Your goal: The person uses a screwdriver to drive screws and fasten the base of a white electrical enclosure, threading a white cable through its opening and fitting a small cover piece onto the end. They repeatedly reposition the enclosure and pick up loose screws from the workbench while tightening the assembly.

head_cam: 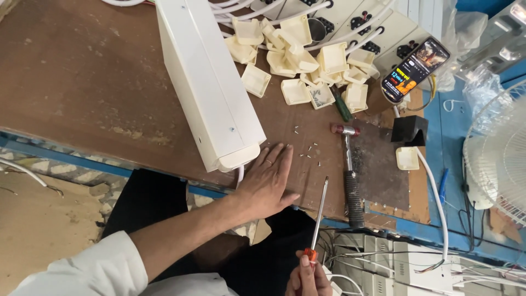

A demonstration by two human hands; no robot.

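Resting flat with fingers spread on the brown workbench (82,82), the left hand (267,181) lies just beside the near end of the long white box housing (205,82), while the right hand (307,277) pinches the orange handle of a screwdriver (319,211) whose shaft points up toward the small loose screws (309,151) scattered between hand and hammer (350,175). This looks like a fastening step on the housing, so the next move likely calls for picking up one screw and seating the tip squarely.
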